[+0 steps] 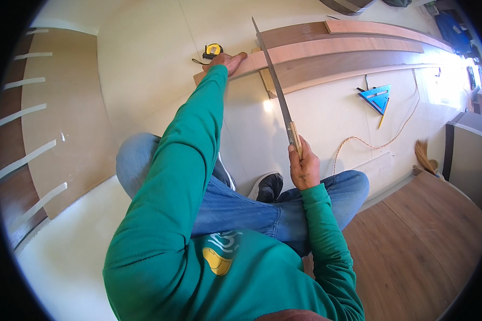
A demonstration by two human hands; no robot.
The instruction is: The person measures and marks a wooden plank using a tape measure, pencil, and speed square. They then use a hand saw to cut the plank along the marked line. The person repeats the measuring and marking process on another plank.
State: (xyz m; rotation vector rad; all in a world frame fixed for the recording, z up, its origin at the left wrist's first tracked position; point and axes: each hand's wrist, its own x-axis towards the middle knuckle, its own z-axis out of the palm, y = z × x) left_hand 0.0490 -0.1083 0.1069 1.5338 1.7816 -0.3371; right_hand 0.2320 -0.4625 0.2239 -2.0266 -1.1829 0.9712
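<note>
My right hand (pixel 305 167) is closed round the wooden handle of a handsaw (pixel 277 80). The saw's long blade points up and away, crossing the edge of a pale pinkish wooden board (pixel 343 47). Out at that board's left end, my left hand (pixel 231 63) grips it, with the thumb side toward the far edge. The board lies over a stack of wider brown planks (pixel 326 72), and its left end sticks out past them. Just beyond my left hand sits a yellow and black tape measure (pixel 212 51).
A blue triangular square (pixel 377 98) and a yellow pencil (pixel 381 122) lie on the pale floor at right, near a twisted cord (pixel 359 140). Another narrow board (pixel 385 30) tops the stack. A taped brown panel (pixel 64 123) stands left; wooden panelling (pixel 412 230) is at lower right.
</note>
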